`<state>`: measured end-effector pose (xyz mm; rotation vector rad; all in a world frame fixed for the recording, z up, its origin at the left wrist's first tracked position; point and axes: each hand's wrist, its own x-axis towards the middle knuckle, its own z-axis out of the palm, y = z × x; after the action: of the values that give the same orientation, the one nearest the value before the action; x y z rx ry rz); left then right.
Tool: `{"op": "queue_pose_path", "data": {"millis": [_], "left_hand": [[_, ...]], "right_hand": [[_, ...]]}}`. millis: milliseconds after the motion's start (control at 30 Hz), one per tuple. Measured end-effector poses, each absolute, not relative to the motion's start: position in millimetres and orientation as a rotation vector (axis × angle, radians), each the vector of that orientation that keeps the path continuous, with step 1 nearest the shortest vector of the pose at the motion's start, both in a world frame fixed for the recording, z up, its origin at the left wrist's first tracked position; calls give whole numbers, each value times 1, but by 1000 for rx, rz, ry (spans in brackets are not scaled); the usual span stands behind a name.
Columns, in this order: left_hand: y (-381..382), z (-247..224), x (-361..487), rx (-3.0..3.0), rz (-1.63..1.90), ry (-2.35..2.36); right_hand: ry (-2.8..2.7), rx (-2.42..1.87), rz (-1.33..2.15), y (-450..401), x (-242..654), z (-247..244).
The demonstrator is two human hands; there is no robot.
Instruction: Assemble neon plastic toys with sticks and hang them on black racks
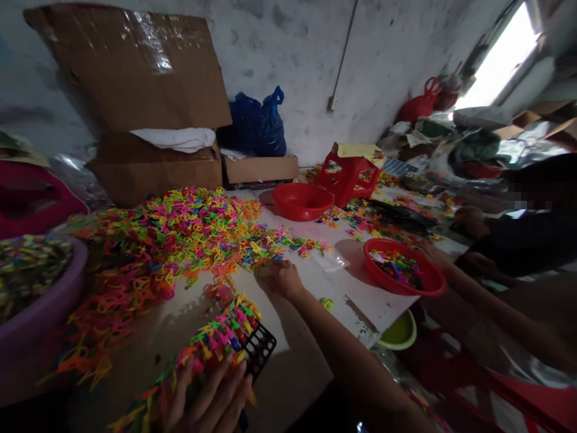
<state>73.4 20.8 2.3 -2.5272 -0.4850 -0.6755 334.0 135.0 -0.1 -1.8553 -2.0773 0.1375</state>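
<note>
My left hand [210, 394] lies at the bottom of the view with its fingers stretched out, over a row of small bright plastic pieces [223, 337]. These stand in a black slotted rack [260, 350], whose bare end shows beyond the row. My right hand [282, 278] reaches to the near edge of a big loose pile of similar pieces [180, 225], in pink, yellow, green and orange, some with loops. Its fingers point down at the pieces and are blurred, so whether they pinch one does not show.
A red basin [303, 201] and a red stool [349, 179] stand at the back. Another red basin [430, 279] with pieces is by a co-worker's arm [496, 307] on the right. A purple tub [76, 270] stands left, and cardboard boxes [157, 171] line the wall.
</note>
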Motion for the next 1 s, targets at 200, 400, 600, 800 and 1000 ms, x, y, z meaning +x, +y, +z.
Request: {"op": "queue_pose_path", "data": {"millis": [200,400,600,800,1000], "left_hand": [[32,-8,73,-2555,-688,-442],[27,1,70,-2633,-640,-496],[12,19,70,-2655,-516,-538],[9,11,59,-2744,-500,-644],[2,0,62,-2812,-576,-818]], "right_hand": [[-2466,-1503,112,120,357,-8],[-1854,-2185,41,82,350,-7],[-1749,-2391,231,66,352,-13],[-1437,-1608,622,51,332,-19],[-1781,-1095,915,21,269,-37]]}}
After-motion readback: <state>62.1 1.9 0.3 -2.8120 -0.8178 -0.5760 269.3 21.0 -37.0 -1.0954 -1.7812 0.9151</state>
